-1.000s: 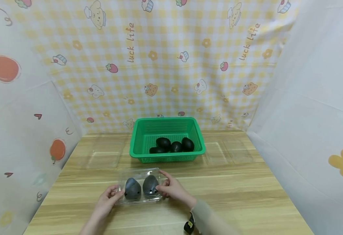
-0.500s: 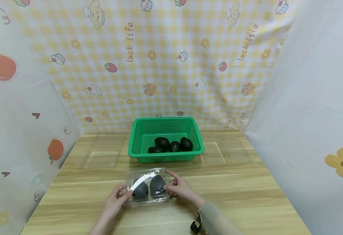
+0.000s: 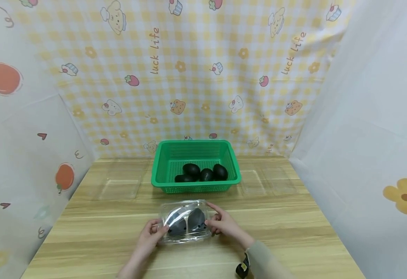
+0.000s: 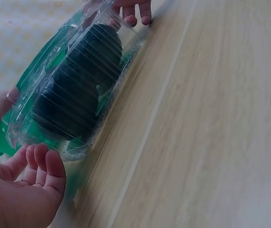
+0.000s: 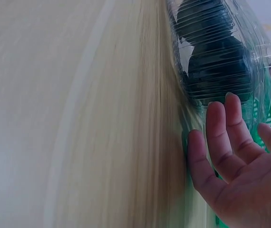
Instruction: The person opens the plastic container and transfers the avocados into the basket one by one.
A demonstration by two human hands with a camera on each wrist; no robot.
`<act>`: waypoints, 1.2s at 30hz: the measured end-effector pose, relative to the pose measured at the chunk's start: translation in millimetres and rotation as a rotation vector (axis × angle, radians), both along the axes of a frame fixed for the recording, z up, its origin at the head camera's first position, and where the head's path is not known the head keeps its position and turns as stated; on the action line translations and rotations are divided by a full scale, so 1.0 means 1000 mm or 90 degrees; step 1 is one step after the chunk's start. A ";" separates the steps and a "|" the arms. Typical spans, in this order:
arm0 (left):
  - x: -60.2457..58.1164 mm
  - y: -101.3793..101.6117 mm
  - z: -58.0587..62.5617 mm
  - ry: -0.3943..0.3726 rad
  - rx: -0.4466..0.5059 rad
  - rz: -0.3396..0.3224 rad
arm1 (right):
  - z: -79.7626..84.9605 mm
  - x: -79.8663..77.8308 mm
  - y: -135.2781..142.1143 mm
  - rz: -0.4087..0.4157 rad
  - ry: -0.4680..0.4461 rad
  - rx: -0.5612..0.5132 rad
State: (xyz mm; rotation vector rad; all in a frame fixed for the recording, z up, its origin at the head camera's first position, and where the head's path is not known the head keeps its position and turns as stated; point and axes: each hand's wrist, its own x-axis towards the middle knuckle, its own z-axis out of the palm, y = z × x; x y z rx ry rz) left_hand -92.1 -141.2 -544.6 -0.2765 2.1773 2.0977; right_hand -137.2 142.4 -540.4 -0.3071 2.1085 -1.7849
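Left hand [image 3: 150,235] and right hand [image 3: 225,223]: each grip pinches one short end of the clear box [image 3: 186,221].
The box is between them, its long axis going from hand to hand, so neither is nearer; inside are two dark fruits [image 3: 177,226]. Beyond it, the green basket [image 3: 196,184] stands on the bench [image 3: 280,232].

Left grip [image 3: 151,235] and right grip [image 3: 224,224] have got a clear box [image 3: 186,239] by its ends, two dark lumps [image 3: 177,226] inside, green basket [image 3: 196,184] behind.
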 end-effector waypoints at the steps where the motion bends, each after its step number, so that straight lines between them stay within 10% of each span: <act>1: 0.000 0.002 0.000 0.003 0.002 -0.002 | 0.000 0.000 0.002 0.000 0.003 -0.001; 36: -0.006 0.026 0.001 -0.016 -0.008 -0.045 | 0.003 0.004 0.035 0.010 0.031 0.012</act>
